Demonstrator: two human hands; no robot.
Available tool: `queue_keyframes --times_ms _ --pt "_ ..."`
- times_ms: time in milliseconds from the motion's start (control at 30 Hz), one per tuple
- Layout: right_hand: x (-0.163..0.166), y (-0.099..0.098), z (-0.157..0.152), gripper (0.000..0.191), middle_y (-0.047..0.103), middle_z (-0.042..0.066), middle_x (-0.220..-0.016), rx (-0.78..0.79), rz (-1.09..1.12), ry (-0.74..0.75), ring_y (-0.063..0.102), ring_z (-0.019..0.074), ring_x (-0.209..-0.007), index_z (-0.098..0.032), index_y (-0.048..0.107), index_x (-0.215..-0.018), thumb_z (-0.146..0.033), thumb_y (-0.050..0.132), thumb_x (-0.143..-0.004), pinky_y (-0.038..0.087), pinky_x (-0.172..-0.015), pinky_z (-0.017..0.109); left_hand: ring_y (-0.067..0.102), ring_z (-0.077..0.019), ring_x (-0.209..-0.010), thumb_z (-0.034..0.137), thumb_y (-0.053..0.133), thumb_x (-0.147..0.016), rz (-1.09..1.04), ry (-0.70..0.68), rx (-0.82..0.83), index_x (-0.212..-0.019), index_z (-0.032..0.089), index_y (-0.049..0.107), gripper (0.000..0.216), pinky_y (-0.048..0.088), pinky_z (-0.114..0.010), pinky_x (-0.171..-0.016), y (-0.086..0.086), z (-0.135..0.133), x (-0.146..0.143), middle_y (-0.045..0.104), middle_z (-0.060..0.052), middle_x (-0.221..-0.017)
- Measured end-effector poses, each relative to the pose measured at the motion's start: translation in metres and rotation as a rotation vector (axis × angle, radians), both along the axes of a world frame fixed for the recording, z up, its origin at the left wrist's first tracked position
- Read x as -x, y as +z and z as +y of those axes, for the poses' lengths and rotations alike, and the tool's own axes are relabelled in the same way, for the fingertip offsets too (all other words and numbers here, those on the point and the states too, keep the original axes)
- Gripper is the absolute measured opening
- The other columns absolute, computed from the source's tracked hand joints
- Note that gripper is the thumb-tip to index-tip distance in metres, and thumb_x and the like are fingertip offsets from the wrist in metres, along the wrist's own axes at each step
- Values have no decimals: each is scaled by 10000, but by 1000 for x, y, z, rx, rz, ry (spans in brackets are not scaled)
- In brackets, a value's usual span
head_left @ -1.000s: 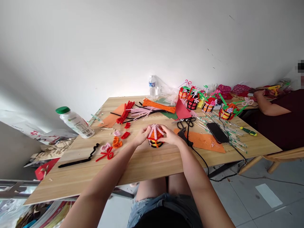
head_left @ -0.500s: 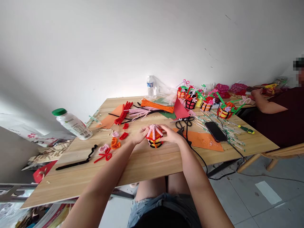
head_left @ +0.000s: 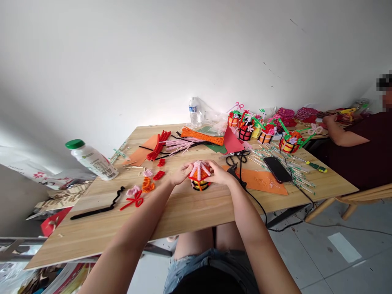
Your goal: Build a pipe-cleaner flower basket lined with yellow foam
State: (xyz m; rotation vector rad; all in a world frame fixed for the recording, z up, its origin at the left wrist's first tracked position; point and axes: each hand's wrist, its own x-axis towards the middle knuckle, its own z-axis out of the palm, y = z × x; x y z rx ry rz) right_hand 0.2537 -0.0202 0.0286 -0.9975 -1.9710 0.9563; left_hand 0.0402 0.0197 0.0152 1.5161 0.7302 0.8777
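Observation:
A small pipe-cleaner lantern [head_left: 200,185] stands on the table in front of me, with a yellow body banded in black. Its cone-shaped roof [head_left: 199,171] is orange with pale pink ribs and a red rim. My left hand [head_left: 181,173] grips the roof from the left, fingers bent around its edge. From the right, my right hand [head_left: 218,174] holds the same roof between thumb and fingers. Left of the lantern lie curled pipe-cleaner pieces: orange coils [head_left: 148,185], red coils [head_left: 159,175], a red bow [head_left: 134,201] and a bent black stem [head_left: 98,210].
Bundles of orange pipe cleaners [head_left: 202,136] and red ones [head_left: 158,145] lie farther back. A white bottle [head_left: 93,160] stands left. On the right are scissors [head_left: 235,157], a phone [head_left: 277,169], a screwdriver [head_left: 317,166], a black cable and several flower baskets [head_left: 266,136]. A co-worker [head_left: 352,139] sits beyond.
Almost nothing differs. Both hands keep their hold on the lantern's roof, and the view has shifted very slightly.

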Motion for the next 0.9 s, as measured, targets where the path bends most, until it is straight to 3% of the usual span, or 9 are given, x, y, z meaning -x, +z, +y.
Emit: queue_keyframes --times_ms 200,300,400,500,667,900 --pt "-11 10 -5 749 448 119 -1391 89 -46 47 576 211 -1109 -231 409 -1364 -128 727 -694 525 -901 369 475 -326 -1294 702 501 -797 -41 83 -72 -1330 205 526 729 385 -483 -1087 -7 -5 11 528 -132 -1383" --pt "-14 11 -5 768 437 113 -1421 104 -38 59 584 205 -1104 -249 412 -1376 -96 717 -688 524 -907 367 372 -342 -1370 662 672 -690 -62 51 -172 -1454 236 337 936 370 -489 -1098 -13 -15 18 391 -163 -1479" --pt "-10 9 -4 762 482 112 -1385 65 -51 40 606 197 -1056 -245 439 -1373 -64 707 -683 522 -910 367 417 -334 -1338 480 818 -624 24 30 -214 -1479 263 262 1042 373 -485 -1094 -12 -24 19 360 -154 -1496" --pt "-2 6 -2 752 529 110 -1346 0 -50 7 610 204 -1047 -236 452 -1378 -53 697 -692 527 -894 359 492 -335 -1272 443 784 -685 42 3 -150 -1442 217 354 900 413 -493 -1060 -4 -23 20 472 -154 -1423" --pt "4 0 3 639 546 110 -1345 -118 -33 -9 585 220 -1123 -240 466 -1382 -117 648 -782 533 -874 343 499 -331 -1270 533 705 -740 -5 62 -114 -1339 195 517 713 417 -479 -1064 7 -9 28 546 -131 -1374" --pt "4 -3 9 376 645 116 -1199 -256 -83 -123 594 214 -1114 -173 631 -1194 -74 472 -868 462 -982 386 484 -311 -1285 623 598 -782 53 255 -279 -1233 184 613 629 342 -474 -1118 -5 1 25 566 -121 -1352"
